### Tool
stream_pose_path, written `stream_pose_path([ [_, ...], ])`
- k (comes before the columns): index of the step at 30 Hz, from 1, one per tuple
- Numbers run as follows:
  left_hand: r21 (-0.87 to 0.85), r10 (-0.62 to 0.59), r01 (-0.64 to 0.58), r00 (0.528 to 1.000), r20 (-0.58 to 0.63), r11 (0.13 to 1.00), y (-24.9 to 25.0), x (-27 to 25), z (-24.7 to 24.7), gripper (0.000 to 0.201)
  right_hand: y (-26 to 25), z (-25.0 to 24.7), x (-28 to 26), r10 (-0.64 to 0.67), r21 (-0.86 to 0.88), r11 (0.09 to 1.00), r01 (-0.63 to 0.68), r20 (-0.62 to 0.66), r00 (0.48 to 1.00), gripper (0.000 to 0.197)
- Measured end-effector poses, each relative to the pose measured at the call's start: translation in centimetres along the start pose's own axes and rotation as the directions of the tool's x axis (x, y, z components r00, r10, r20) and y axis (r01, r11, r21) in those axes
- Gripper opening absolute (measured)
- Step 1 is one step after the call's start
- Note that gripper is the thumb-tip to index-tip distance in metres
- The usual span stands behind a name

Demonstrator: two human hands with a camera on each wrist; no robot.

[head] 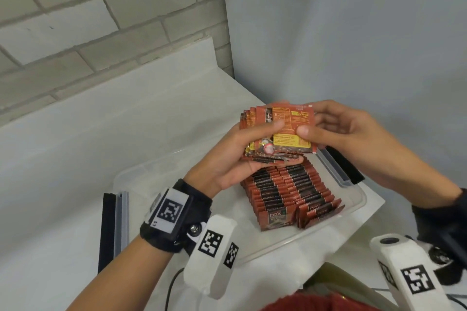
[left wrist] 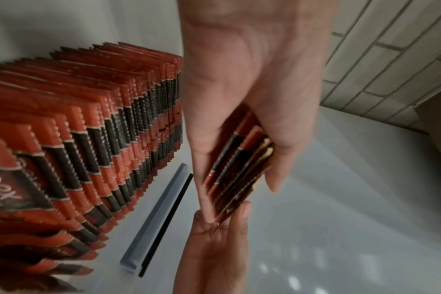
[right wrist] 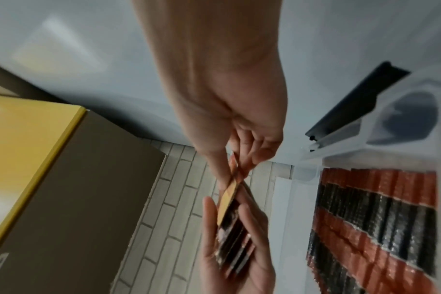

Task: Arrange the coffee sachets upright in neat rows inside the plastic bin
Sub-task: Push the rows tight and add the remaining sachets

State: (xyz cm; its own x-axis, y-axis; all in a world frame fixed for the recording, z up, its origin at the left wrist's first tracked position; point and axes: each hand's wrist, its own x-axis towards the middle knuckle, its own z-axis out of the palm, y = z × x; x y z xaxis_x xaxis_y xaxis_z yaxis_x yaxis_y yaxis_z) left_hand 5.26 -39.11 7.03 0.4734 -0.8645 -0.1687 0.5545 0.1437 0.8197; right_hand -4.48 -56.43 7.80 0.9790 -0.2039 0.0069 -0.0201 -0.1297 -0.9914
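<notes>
Left hand (head: 235, 156) grips a fanned bundle of sachets (head: 278, 131) above the plastic bin (head: 358, 199) on the white counter (head: 75, 139). Right hand (head: 348, 139) pinches the bundle's top sachet by its right edge, thumb in front. Two rows of sachets (head: 285, 192) stand on edge inside the bin, below the hands.

Plain indoor room, kind unclear: white brick wall (head: 75, 33), white table (head: 75, 146), cardboard box (right wrist: 71, 189).
</notes>
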Motion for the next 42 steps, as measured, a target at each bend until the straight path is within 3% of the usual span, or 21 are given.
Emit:
stream_pose_path([
  [4, -0.035, -0.011, 0.01, 0.999, -0.043, 0.999, 0.1, 0.2, 0.0, 0.029, -0.2, -0.3, 0.1, -0.055, 0.076, 0.995, 0.063, -0.11, 0.992, 0.031],
  [8, -0.04, -0.032, 0.029, 0.998, -0.057, 0.999, 0.2, 0.3, -0.4, 0.049, -0.9, -0.5, -0.3, -0.193, 0.102, 0.972, 0.212, -0.168, 0.967, 0.02],
  [14, -0.139, -0.037, 0.037, 0.999, 0.004, 0.99, 0.1, 0.4, -0.5, 0.024, -0.6, -0.5, -1.1, -0.32, -0.055, 0.946, 0.319, 0.002, 0.948, 0.021],
  [17, -0.114, -0.018, 0.018, 1.0, -0.006, 0.993, -0.1, 0.6, -0.8, 0.03, 0.1, -0.5, -1.1, -0.317, -0.08, 0.944, 0.32, 0.057, 0.947, 0.02],
  [21, -0.078, 0.026, -0.028, 0.999, -0.035, 0.997, -0.1, 0.7, -0.9, 0.035, 0.2, -0.8, -1.1, -0.304, -0.06, 0.949, 0.31, 0.098, 0.948, 0.02],
  [24, -0.103, 0.087, -0.094, 0.994, -0.069, 0.99, -0.1, 0.9, -0.9, 0.035, 0.2, -1.3, -1.1, -0.252, 0.018, 0.968, 0.251, 0.136, 0.958, 0.039],
  [28, -0.139, 0.177, -0.189, 0.98, -0.094, 0.972, -0.1, 1.1, -1.1, 0.037, 0.2, -1.2, -0.9, -0.082, 0.148, 0.987, 0.068, 0.086, 0.993, 0.076],
  [31, -0.156, 0.229, -0.244, 0.968, -0.103, 0.957, -0.1, 1.2, -1.2, 0.039, 0.1, 0.0, -0.8, 0.068, 0.142, 0.987, -0.076, 0.064, 0.996, 0.084],
  [33, -0.15, 0.254, -0.267, 0.962, -0.104, 0.952, -0.1, 1.2, -1.3, 0.042, 0.0, 0.6, -0.7, 0.123, 0.151, 0.98, -0.132, 0.069, 0.99, 0.075],
  [38, -0.123, 0.284, -0.299, 0.951, -0.123, 0.946, -0.1, 1.2, -1.6, 0.049, -0.1, 1.4, -0.3, 0.167, 0.287, 0.944, -0.162, 0.005, 0.986, 0.021],
  [42, -0.152, 0.284, -0.311, 0.943, -0.174, 0.938, 0.2, 1.3, -2.0, 0.044, -0.3, 0.9, -0.3, 0.156, 0.299, 0.942, -0.151, 0.009, 0.988, 0.019],
])
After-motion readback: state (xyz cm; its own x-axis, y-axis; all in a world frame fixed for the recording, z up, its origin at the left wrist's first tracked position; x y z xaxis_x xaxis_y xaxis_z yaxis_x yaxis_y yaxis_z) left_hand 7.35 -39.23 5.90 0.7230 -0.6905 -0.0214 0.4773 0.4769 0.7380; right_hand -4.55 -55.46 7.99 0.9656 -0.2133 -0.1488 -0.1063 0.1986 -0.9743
